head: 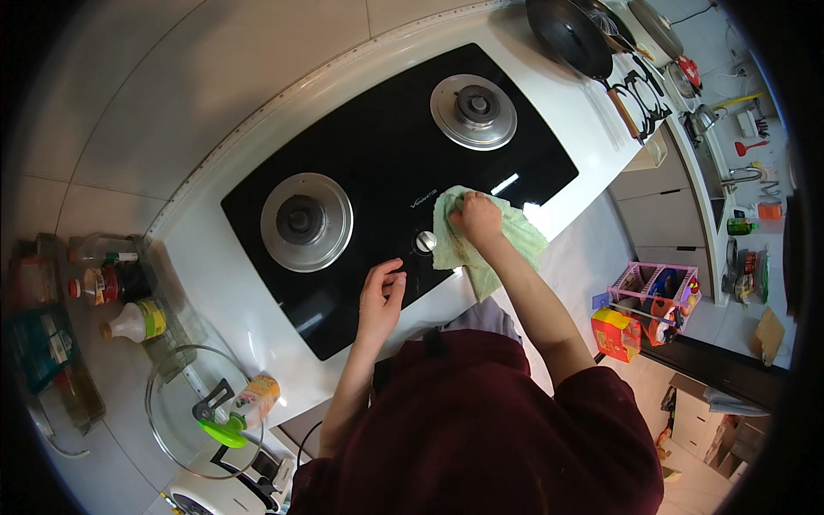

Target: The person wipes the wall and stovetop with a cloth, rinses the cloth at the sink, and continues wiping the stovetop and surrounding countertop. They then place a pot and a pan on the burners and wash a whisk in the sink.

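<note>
A black glass gas cooktop [380, 161] with two round metal burners lies in the white counter before me. My right hand [477, 219] grips a light green cloth [515, 235], pressed on the cooktop near its front edge. The cloth hangs partly over that edge and bears brownish stains. Just left of it is a silver control knob [425, 241]. My left hand [382, 299] is over the front of the cooktop, left of the knob, fingers loosely curled and holding nothing. The left burner [306, 222] and the right burner [474, 112] have no pan supports on them.
A black wok [570, 38] and black pan supports [644, 96] rest on the counter at the upper right. Sauce bottles [138, 322] stand at the left. A glass lid [154, 412] and a can-like container [257, 396] are at the lower left. A pink rack [644, 270] stands right.
</note>
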Tool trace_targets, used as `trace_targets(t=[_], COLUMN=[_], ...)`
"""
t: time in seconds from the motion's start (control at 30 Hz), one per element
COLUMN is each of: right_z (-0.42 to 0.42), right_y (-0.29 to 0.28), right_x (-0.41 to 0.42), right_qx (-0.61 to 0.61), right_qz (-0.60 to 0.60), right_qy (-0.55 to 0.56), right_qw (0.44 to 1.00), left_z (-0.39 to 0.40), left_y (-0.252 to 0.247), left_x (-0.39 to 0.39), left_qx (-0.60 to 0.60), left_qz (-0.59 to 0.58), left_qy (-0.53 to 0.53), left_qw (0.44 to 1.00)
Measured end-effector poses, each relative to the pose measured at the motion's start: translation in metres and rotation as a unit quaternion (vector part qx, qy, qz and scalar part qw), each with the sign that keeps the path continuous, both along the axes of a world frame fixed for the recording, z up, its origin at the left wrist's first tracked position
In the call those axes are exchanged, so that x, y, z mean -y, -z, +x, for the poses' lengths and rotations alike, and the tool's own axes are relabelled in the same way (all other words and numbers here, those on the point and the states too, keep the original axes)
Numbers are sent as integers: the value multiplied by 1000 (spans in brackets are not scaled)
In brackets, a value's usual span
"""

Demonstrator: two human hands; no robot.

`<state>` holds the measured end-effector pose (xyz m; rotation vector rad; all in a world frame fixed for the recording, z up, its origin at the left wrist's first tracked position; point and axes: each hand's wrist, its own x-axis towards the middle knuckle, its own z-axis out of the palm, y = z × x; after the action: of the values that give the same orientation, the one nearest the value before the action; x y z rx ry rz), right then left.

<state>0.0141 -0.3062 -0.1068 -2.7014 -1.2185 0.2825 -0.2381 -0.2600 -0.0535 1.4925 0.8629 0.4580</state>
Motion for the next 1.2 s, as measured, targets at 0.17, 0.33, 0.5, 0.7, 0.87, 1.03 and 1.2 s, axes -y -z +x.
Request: trace_targets(t=[0.17,0.33,0.5,0.7,0.87,1.03,1.2], right_z=[-6,-4,-12,-7,-18,-41,-72], right_y=[-5,1,-7,-3,14,3,-30], right_x=[14,-5,19,-2,48,121,112], right_qx=[6,17,-2,3,-14,-139,-150], right_qz=[-16,-10,-21,35,24,70,251], right_qy=[-9,11,16,31,27,-3,-86], right_qw=[1000,1000,1000,999,999,988,953], left_z=[7,14,12,13,12,2,-4], left_y=[-4,-4,-2,-4,-1,5,7], left_x=[0,6,9,16,15,14,12], left_qx=[7,9,-8,6,4,4,-10], left_qz=[-8,-9,5,17,8,0,-8], left_qy=[4,30,33,47,53,41,59], left_qw=[1000,999,999,999,999,999,998])
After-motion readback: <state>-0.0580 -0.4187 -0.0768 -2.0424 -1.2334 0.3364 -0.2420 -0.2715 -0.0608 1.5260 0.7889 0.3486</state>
